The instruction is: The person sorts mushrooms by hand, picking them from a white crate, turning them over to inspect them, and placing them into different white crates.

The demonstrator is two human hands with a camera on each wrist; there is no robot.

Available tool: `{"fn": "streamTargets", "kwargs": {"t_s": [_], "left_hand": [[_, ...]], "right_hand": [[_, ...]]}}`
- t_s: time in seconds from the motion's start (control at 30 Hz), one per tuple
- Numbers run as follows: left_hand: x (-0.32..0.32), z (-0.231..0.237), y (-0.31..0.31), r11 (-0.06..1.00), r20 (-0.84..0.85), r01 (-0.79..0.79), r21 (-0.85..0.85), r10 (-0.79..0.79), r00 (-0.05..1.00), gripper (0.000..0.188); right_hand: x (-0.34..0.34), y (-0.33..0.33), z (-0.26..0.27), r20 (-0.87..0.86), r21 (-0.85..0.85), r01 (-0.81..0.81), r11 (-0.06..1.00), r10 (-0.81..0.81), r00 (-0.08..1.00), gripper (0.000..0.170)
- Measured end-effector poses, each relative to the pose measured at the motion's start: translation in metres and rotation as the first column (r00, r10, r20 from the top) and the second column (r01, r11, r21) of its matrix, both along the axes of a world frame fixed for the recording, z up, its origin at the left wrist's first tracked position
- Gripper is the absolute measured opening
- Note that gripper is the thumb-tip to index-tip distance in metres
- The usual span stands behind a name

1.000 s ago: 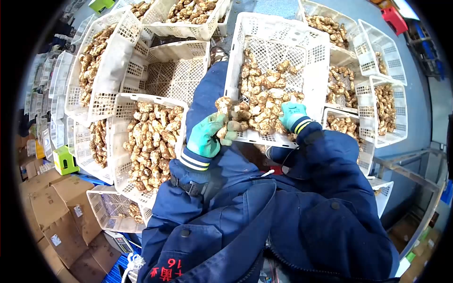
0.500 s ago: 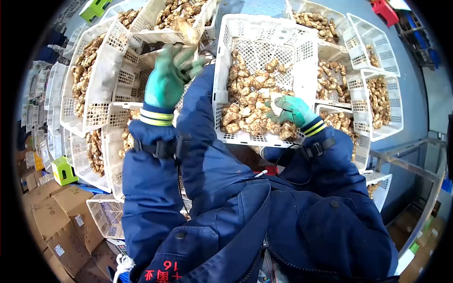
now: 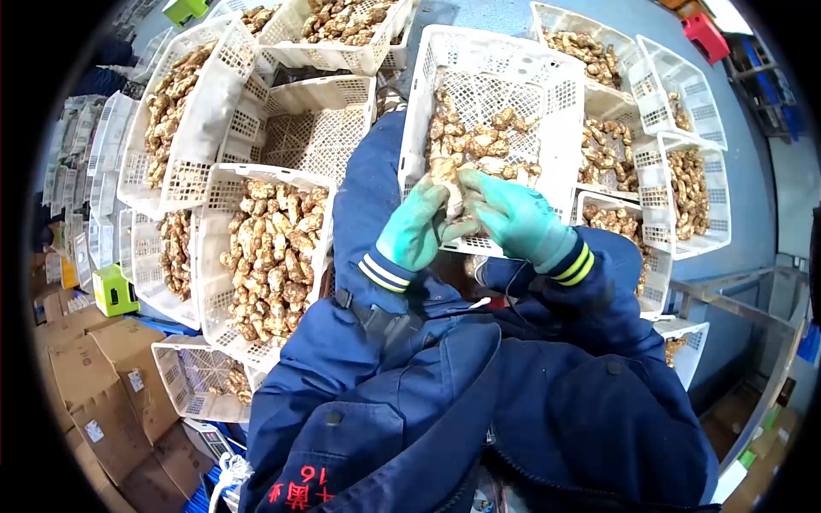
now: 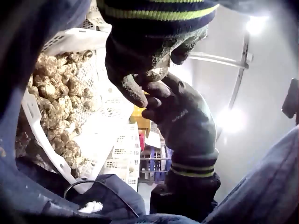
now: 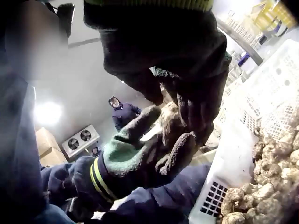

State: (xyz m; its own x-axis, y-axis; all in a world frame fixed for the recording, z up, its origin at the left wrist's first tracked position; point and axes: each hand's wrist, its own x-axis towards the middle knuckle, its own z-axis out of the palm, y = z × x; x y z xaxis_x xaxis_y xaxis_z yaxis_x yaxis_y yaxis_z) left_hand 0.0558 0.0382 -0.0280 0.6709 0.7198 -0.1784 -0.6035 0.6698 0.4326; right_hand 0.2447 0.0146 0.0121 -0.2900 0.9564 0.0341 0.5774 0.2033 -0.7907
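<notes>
Both hands wear green gloves and meet over the front edge of a white plastic crate (image 3: 560, 128) of knobbly brown mushrooms (image 3: 462, 137). Between them is one pale-stemmed mushroom (image 3: 446, 175). My left hand (image 3: 412, 229) grips it from the left. The fingers of my right hand (image 3: 523, 221) pinch at its lower right side. In the right wrist view the mushroom (image 5: 169, 122) shows between the two gloves, partly hidden by the fingers. The left wrist view has the right glove (image 4: 187, 121) reaching up to the left fingers.
A full crate of mushrooms (image 3: 274, 256) stands at the left, with a bare-bottomed crate (image 3: 316, 137) behind it. More mushroom crates (image 3: 684, 197) line the right. Cardboard boxes (image 3: 103, 385) sit at lower left; a metal frame (image 3: 735, 299) is at right. Another person (image 5: 124, 112) stands in the background.
Half a second ago my left hand was out over the rear left crates, a blurred mushroom beyond its fingers. It has come back to my right hand, which moved left and toward me.
</notes>
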Motion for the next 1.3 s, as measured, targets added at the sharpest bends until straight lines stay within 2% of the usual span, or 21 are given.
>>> {"fn": "streamTargets", "kwargs": {"t_s": [0.07,0.13,0.23,0.33,0.4,0.43,0.47,0.57,0.6,0.67,0.7,0.73,0.8,0.83,0.87,0.93,1.03,1.1,1.17,1.23,1.3], "left_hand": [[-0.01,0.002,0.002,0.999,0.127,-0.003,-0.047,0.009,0.992,0.054],[-0.015,0.002,0.006,0.997,0.037,0.075,0.028,-0.076,0.996,0.059],[-0.019,-0.018,0.01,0.985,0.236,0.152,-0.087,-0.128,0.963,0.059],[-0.028,-0.032,0.012,0.991,0.089,0.126,-0.045,-0.122,0.989,0.054],[-0.026,-0.024,0.012,0.992,-0.129,0.067,-0.103,-0.08,0.988,0.044],[-0.026,-0.021,0.013,0.993,-0.239,0.048,-0.11,-0.074,0.968,0.04],[-0.026,-0.021,0.015,0.993,-0.345,0.03,-0.113,-0.068,0.936,0.037],[-0.032,-0.032,0.026,0.972,-0.342,0.107,-0.21,-0.176,0.923,0.028],[-0.031,-0.035,0.036,0.962,-0.32,0.179,-0.208,-0.239,0.917,0.025],[-0.032,-0.028,0.072,0.992,-0.318,0.123,-0.006,-0.119,0.94,0.029],[-0.032,-0.009,0.094,0.995,-0.259,-0.026,0.1,0.051,0.964,0.033],[-0.034,0.012,0.116,0.964,-0.183,-0.18,0.196,0.216,0.959,0.037],[-0.043,0.034,0.139,0.951,-0.063,-0.249,0.184,0.264,0.962,0.045],[-0.044,0.029,0.136,0.898,-0.112,-0.2,0.392,0.262,0.959,0.05],[-0.035,0.031,0.124,0.967,-0.16,-0.141,0.21,0.176,0.971,0.047],[-0.019,0.024,0.092,0.999,-0.446,-0.002,0.042,0.02,0.895,0.043],[-0.003,-0.018,0.038,0.983,-0.384,0.073,-0.167,-0.133,0.914,0.039],[0.012,-0.03,0.025,0.97,-0.278,0.1,-0.22,-0.161,0.947,0.037],[0.011,-0.039,0.006,0.978,-0.342,0.091,-0.186,-0.151,0.928,0.042],[0.009,-0.05,0.004,0.988,-0.37,0.118,-0.102,-0.148,0.917,0.046],[0.015,-0.043,0.013,0.994,-0.42,0.103,-0.045,-0.112,0.9,0.049]], "right_hand": [[0.003,0.001,0.012,-0.151,-0.077,-0.031,0.997,0.02,0.988,0.033],[0.01,0.005,0.018,-0.391,-0.178,-0.001,0.984,-0.07,0.918,0.031],[0.039,0.021,-0.003,-0.308,-0.388,0.223,0.894,-0.354,0.883,0.032],[0.08,0.032,-0.031,-0.135,-0.428,0.365,0.827,-0.458,0.878,0.03],[0.102,0.034,-0.048,-0.102,-0.472,0.425,0.772,-0.527,0.844,0.028],[0.12,0.036,-0.064,0.302,-0.309,0.494,0.813,-0.409,0.861,0.027],[0.126,0.038,-0.073,0.449,-0.264,0.482,0.836,-0.336,0.828,0.029],[0.134,0.043,-0.093,0.59,-0.298,0.385,0.874,-0.148,0.794,0.036],[0.132,0.046,-0.098,0.503,-0.34,0.324,0.883,-0.12,0.856,0.035],[0.125,0.06,-0.122,0.491,-0.433,0.34,0.835,-0.097,0.866,0.032],[0.124,0.068,-0.138,0.513,-0.466,0.34,0.817,-0.064,0.856,0.031],[0.129,0.072,-0.164,0.619,-0.31,0.317,0.896,-0.063,0.783,0.038],[0.127,0.079,-0.176,0.712,-0.306,0.297,0.905,0.009,0.702,0.042],[0.123,0.081,-0.181,0.746,-0.338,0.322,0.884,0.043,0.665,0.044],[0.124,0.078,-0.203,0.79,-0.23,0.32,0.919,-0.016,0.613,0.04],[0.114,0.08,-0.202,0.823,-0.251,0.329,0.91,0.022,0.567,0.037],[0.107,0.095,-0.198,0.847,-0.33,0.399,0.856,0.081,0.526,0.034],[0.108,0.104,-0.185,0.84,-0.406,0.426,0.809,0.147,0.522,0.031],[0.113,0.107,-0.172,0.837,-0.412,0.443,0.797,0.139,0.529,0.032],[0.128,0.099,-0.163,0.472,-0.549,0.397,0.736,-0.119,0.874,0.04],[0.121,0.085,-0.116,-0.07,-0.639,0.163,0.751,-0.269,0.961,0.044]]}}
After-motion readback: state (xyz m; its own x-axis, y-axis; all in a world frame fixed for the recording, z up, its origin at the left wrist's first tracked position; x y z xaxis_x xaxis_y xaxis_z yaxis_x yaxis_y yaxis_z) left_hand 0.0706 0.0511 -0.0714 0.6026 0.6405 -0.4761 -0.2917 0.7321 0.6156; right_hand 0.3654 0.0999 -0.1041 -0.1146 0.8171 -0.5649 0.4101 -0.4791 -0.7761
